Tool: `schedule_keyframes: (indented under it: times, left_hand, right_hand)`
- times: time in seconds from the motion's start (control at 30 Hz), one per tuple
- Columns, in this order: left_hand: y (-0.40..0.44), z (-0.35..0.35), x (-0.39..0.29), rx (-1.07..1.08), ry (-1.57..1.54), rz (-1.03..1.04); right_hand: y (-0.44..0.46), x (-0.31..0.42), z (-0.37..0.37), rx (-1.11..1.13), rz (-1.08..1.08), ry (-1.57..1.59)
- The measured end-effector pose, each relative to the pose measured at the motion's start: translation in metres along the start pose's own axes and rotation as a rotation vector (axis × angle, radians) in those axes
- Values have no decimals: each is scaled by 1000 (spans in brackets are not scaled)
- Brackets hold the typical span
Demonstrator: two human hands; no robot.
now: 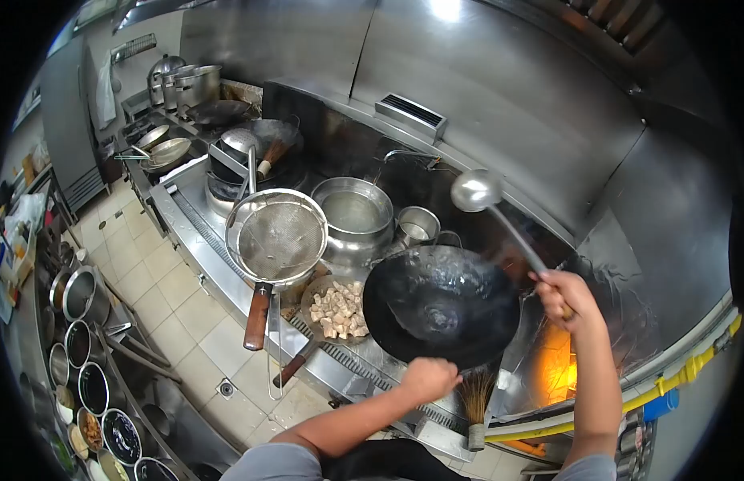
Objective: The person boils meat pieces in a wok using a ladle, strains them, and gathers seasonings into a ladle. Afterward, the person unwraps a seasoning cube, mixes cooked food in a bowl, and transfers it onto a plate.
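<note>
My left hand point(430, 379) is closed at the near rim of a black wok point(444, 309), which is tilted and holds a little shiny liquid. The part of the wok inside the fist is hidden. In my right hand point(566, 300) is the handle of a metal ladle point(476, 191), its bowl raised above the far side of the wok. To the wok's left, pale chunks of meat point(337, 310) lie in a strainer point(308, 305). A wooden-handled mesh strainer point(279, 232) rests beyond them.
Orange flame point(556, 365) burns at the burner right of the wok. A pot of liquid point(352, 207) and a small pot point(418, 224) stand behind. A bamboo brush point(474, 401) sits at the front edge. Sauce containers point(121, 437) line the left counter.
</note>
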State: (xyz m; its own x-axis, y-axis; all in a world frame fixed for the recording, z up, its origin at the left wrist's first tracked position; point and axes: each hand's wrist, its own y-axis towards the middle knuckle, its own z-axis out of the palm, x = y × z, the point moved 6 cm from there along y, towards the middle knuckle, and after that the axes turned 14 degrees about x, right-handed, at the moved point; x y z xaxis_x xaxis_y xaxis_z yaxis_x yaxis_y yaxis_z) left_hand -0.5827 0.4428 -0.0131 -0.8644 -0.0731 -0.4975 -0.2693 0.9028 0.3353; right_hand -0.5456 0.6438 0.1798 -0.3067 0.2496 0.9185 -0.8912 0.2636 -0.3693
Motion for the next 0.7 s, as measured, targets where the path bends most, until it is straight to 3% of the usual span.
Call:
schedule_keyframes:
  times: [0.2, 0.33, 0.53, 0.6, 0.63, 0.7]
  left_hand:
    - [-25, 58, 21, 262, -11, 108]
    - [-14, 83, 36, 307, 82, 190]
    - [5, 84, 40, 331, 20, 168]
    - [11, 80, 43, 333, 31, 154]
    - [15, 81, 45, 330, 47, 144]
    - [21, 90, 53, 340, 46, 132]
  right_hand:
    - [208, -36, 71, 78, 193, -167]
    - [307, -68, 121, -20, 153, -557]
    - [381, -112, 161, 49, 343, -632]
    - [382, -132, 169, 65, 486, 339]
    - [381, -132, 163, 68, 480, 343]
    - [370, -134, 159, 286, 417, 722]
